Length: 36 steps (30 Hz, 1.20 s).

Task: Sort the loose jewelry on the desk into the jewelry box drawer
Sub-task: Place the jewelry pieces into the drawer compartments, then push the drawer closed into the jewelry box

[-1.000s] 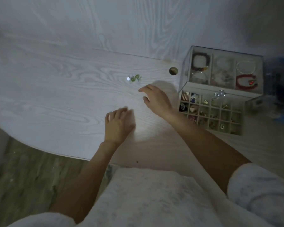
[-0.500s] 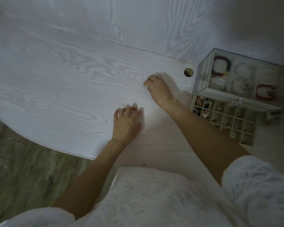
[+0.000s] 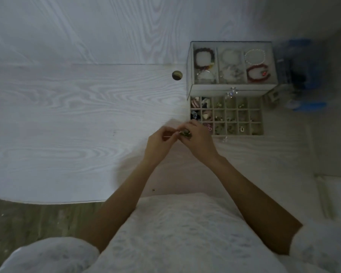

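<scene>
1. Both hands meet just above the desk (image 3: 67, 115), right in front of the person, and they're sharing one small piece of jewelry between them.
2. The right hand (image 3: 199, 140) has its fingers curled around a little greenish piece of jewelry (image 3: 186, 133). It's small and the light is dim, so I honestly can't tell what kind it is.
3. The left hand (image 3: 158, 143) is pinching the other end of it: a thin pale bit sticks out toward the left fingers, which are curled in on it.
4. So the jewelry sits between the two sets of fingertips, off the desk surface as far as I can see.
5. The open drawer (image 3: 226, 116) with its grid of little compartments is just beside the right hand, to its upper right. Several cells already hold small items.
6. Behind the drawer is the clear jewelry box (image 3: 231, 66), with bracelets in its top compartments, including a red one (image 3: 258, 72) and a dark beaded one (image 3: 204, 58).
7. There's a round cable hole (image 3: 177, 75) in the desk just left of the box.
</scene>
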Available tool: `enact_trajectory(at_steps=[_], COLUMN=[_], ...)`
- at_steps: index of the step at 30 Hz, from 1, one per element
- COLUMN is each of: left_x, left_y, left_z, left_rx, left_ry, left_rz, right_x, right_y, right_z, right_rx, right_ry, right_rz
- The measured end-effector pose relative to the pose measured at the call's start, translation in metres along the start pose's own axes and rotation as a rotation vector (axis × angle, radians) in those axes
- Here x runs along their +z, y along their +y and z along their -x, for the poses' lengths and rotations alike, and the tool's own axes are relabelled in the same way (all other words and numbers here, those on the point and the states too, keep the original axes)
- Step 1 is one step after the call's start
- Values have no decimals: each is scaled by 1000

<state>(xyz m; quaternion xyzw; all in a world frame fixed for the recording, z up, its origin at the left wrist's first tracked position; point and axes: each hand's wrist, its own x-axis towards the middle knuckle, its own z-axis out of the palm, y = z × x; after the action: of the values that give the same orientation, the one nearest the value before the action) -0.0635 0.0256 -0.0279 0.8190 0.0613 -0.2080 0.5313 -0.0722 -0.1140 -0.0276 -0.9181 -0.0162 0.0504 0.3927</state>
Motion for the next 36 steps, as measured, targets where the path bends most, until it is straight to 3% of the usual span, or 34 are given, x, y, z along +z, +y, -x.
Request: enact_trajectory(at_steps=[4, 11, 16, 19, 24, 30, 36], left_x=[27, 99, 144, 156, 156, 167, 195], left_y=[25, 81, 114, 125, 121, 117, 125], left_z=[1, -33, -66, -73, -79, -82, -88], left_rx=[-39, 144, 265, 332, 393, 455, 529], left_ry=[-185, -271, -166, -96, 8, 28, 26], left_rz=[182, -36, -204, -350, -378, -421, -449], right_x=[-34, -107, -134, -131, -121, -116, -104], right_y=[14, 60, 110, 128, 142, 149, 157], right_z=[26, 44, 24, 3, -29, -11, 21], right_rx=[52, 164, 247, 234, 202, 191, 307], right_ry=[83, 295, 431, 418, 404, 463, 431], right_rz=[-59, -102, 51, 126, 262, 239, 132])
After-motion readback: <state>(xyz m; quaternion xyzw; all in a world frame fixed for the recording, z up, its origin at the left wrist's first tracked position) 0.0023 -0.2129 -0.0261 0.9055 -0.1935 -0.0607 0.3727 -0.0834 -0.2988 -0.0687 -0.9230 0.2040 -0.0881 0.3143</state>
